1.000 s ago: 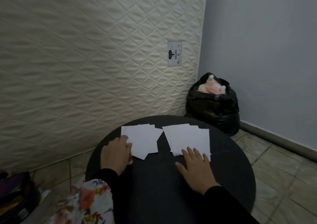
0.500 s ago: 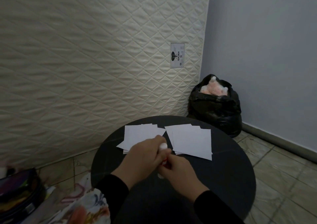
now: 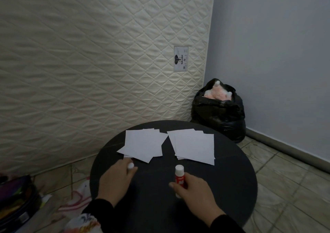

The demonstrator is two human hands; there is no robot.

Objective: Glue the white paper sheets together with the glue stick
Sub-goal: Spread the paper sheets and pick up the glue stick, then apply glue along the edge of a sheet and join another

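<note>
**Head view: cap off, hands apart**

Head camera, looking down on a round black table [image 3: 223,188].

Your right hand [image 3: 198,195] grips the glue stick [image 3: 179,178] low on its red label, fingers curled round the barrel. The stick stands roughly upright over the near middle of the table, white top uncovered and pointing away from you. Whether its base touches the table cannot be told; the hand hides it.

Your left hand [image 3: 116,181] holds the small white cap [image 3: 130,165] between fingertips and thumb, near the table's left edge, just short of the left paper pile.

Change from half a second back: both hands were then bunched together at the table's centre, working on the stick. Now they have parted, cap gone left, stick kept right. A second ago the left hand lay by the left pile with the stick, and the right lay flat beside the right pile.

Sheets: two loose fans of white paper on the far half of the table, as before. Left pile [image 3: 142,144], right pile [image 3: 194,147]. A narrow gap of bare table between them. Neither hand touches either pile.

Surroundings: quilted mattress [image 3: 89,63] leaning on the wall behind; black bag [image 3: 219,114] in the corner with something pink and fluffy in it; tiled floor [image 3: 285,188].
</note>
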